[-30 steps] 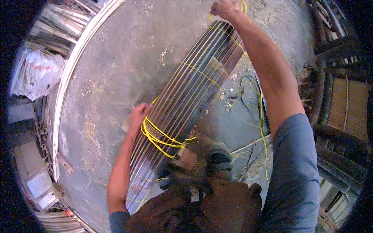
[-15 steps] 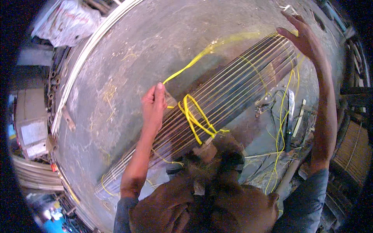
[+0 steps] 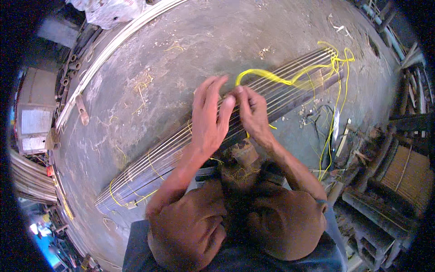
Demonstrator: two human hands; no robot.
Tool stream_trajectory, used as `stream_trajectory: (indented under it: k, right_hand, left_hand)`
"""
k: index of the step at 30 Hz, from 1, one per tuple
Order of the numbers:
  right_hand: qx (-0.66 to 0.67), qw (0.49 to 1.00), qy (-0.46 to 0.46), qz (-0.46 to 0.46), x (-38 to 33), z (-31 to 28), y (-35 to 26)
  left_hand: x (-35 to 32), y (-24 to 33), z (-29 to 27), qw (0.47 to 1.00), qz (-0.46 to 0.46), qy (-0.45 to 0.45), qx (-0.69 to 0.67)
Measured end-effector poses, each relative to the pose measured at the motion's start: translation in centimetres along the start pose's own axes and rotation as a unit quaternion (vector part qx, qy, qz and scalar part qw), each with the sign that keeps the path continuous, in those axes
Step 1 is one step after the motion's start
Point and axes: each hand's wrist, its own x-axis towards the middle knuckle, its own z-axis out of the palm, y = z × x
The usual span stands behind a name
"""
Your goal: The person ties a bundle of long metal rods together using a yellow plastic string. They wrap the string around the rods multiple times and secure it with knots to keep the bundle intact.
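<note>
My right hand (image 3: 254, 113) pinches a yellow plastic cord (image 3: 253, 71) between thumb and fingertips. From that pinch the cord loops up and runs right, blurred in part, to a tangle at the far right end of the thin strips. Close beside it, my left hand (image 3: 209, 115) has its fingers and thumb apart, with nothing visible in it. Both hands are above a row of long, thin pale strips (image 3: 156, 159), which lies diagonally over a dark plank-like base (image 3: 284, 105). Thin yellow ties cross the strips in places. My hands hide the middle of the row.
A bundle of long white strips (image 3: 106, 55) curves along the left side of the floor. On the right lie a knife-like blade (image 3: 335, 124), loose yellow strands and wood scraps. A small block (image 3: 245, 152) sits between my knees. Dark timber (image 3: 369, 206) is stacked at the right.
My right hand has come from the far right end down to the middle, now pinching the cord. The left hand has opened and moved right, off the cord. The yellow loops are now hidden.
</note>
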Motion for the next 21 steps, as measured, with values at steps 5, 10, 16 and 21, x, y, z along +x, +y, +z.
stream_trajectory:
  k: [5,10,16,21]
  right_hand:
    - [0.188,0.961,0.044,0.197,-0.8,1.8,0.0]
    - [-0.012,0.987,-0.003,0.16,-5.5,-1.3,-2.0]
    - [-0.16,0.985,-0.007,0.063,-3.5,-6.0,-3.4]
    - [-0.051,0.967,0.249,0.003,1.4,-21.2,-18.6]
  left_hand:
    - [-7.5,-4.0,1.0,0.944,-0.058,-0.176,0.274]
    - [-6.4,-2.5,1.7,0.931,-0.097,-0.246,0.251]
    - [-4.2,-5.6,4.4,0.978,0.144,-0.145,0.029]
    - [-1.8,-5.2,4.8,0.975,0.157,-0.153,-0.023]
